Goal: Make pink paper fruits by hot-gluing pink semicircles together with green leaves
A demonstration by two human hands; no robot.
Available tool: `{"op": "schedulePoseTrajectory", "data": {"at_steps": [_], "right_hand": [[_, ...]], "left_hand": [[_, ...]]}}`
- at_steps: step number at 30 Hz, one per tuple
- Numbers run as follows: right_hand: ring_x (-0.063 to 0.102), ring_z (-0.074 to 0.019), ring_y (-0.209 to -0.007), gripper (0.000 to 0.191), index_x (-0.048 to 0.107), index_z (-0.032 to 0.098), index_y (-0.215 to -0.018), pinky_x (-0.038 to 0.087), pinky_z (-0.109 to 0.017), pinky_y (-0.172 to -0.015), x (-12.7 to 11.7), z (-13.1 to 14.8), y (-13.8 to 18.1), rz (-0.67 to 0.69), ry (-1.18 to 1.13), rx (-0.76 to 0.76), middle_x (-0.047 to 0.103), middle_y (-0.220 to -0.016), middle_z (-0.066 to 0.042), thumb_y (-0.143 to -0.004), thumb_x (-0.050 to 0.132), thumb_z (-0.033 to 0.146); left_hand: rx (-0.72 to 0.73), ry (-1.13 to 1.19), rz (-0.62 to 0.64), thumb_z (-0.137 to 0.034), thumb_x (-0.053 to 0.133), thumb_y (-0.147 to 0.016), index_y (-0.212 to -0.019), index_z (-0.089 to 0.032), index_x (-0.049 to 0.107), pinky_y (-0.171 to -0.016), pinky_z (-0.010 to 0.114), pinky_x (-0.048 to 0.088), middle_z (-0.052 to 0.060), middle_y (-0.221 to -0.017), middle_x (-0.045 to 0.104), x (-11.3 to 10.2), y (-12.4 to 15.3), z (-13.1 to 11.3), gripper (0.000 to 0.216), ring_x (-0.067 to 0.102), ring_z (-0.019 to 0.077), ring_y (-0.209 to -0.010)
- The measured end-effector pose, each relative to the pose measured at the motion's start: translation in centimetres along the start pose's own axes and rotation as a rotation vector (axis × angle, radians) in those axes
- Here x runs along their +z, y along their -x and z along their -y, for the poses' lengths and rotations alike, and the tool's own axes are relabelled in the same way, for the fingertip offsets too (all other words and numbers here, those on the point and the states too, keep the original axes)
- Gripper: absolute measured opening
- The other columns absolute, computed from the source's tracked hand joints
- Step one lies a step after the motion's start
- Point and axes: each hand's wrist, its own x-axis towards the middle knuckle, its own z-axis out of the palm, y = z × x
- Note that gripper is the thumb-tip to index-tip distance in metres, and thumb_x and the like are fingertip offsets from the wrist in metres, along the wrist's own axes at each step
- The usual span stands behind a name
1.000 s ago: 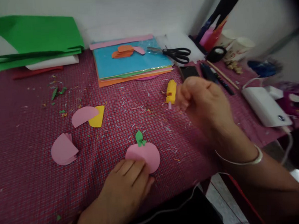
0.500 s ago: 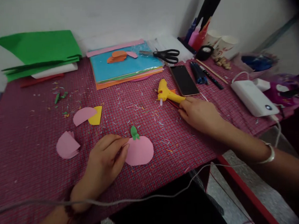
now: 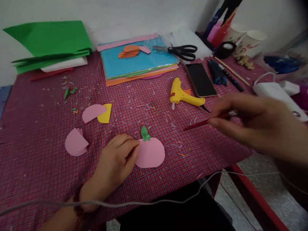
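My left hand [image 3: 115, 162] rests on the red checked cloth with its fingertips pinching the left edge of a pink paper fruit shape [image 3: 150, 152] that has a green paper leaf [image 3: 145, 133] at its top. My right hand [image 3: 257, 122] hovers above the table at the right, blurred, with fingers closed on a thin red pencil [image 3: 201, 123] that points left. A yellow glue gun [image 3: 182, 95] lies on the cloth just beyond the pencil, touched by neither hand.
Pink and yellow paper cut-outs [image 3: 94, 113] and a folded pink piece [image 3: 75, 143] lie left. At the back are green sheets [image 3: 50, 41], a coloured paper stack [image 3: 138, 59], scissors [image 3: 181, 52], a phone [image 3: 200, 79], pens [image 3: 217, 72], cups [image 3: 248, 41] and a white power bank [image 3: 276, 93]. A cable [image 3: 148, 202] crosses the near edge.
My right hand let go of the glue gun, which now lies on the cloth, and lifted holding a red pencil. My left hand stayed at the pink shape's edge.
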Motion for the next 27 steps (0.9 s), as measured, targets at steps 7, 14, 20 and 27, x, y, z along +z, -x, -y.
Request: {"op": "schedulePoseTrajectory", "data": {"at_steps": [7, 14, 20, 27], "right_hand": [[0.059, -0.0125, -0.059, 0.019, 0.064, 0.021, -0.091, 0.046, -0.027, -0.053, 4.5, -1.1, -2.6, 0.135, -0.227, 0.095, 0.068, -0.075, -0.002, -0.094, 0.049, 0.033], [0.058, -0.0104, -0.061, 0.007, 0.055, 0.019, -0.081, 0.045, -0.024, -0.056, 8.3, -3.2, -4.3, 0.262, -0.416, 0.103, 0.061, -0.066, 0.002, -0.085, 0.059, 0.023], [0.044, -0.0098, -0.055, 0.01, 0.05, 0.019, -0.078, 0.035, -0.024, -0.049, 9.2, -4.2, -4.2, 0.17, -0.282, 0.029, 0.05, -0.062, 0.004, -0.087, 0.053, 0.023], [0.048, -0.0108, -0.061, 0.009, 0.052, 0.019, -0.079, 0.039, -0.024, -0.054, 9.6, -4.2, -4.1, 0.204, -0.25, -0.046, 0.052, -0.068, 0.002, -0.088, 0.052, 0.019]], "left_hand": [[0.166, -0.295, -0.044, -0.015, 0.051, -0.09, -0.1, -0.012, 0.066, -0.074, 0.039, 0.05, 0.009, -0.097, 0.069, -0.2, 0.9, -1.7, 0.019, 0.06, 0.0228, -0.085], [0.253, -0.296, 0.045, -0.02, 0.043, -0.095, -0.11, -0.01, 0.065, -0.085, 0.036, 0.049, 0.007, -0.113, 0.07, 1.0, 1.5, -3.5, 0.028, 0.058, 0.0228, -0.105], [0.238, -0.32, 0.122, -0.02, 0.04, -0.096, -0.113, -0.013, 0.064, -0.086, 0.036, 0.049, 0.005, -0.118, 0.068, 1.1, 1.4, -3.3, 0.03, 0.059, 0.0229, -0.108], [0.226, -0.355, 0.103, -0.019, 0.041, -0.095, -0.114, -0.012, 0.062, -0.088, 0.036, 0.045, 0.005, -0.119, 0.068, 1.7, 1.7, -3.4, 0.029, 0.059, 0.0226, -0.107]]}}
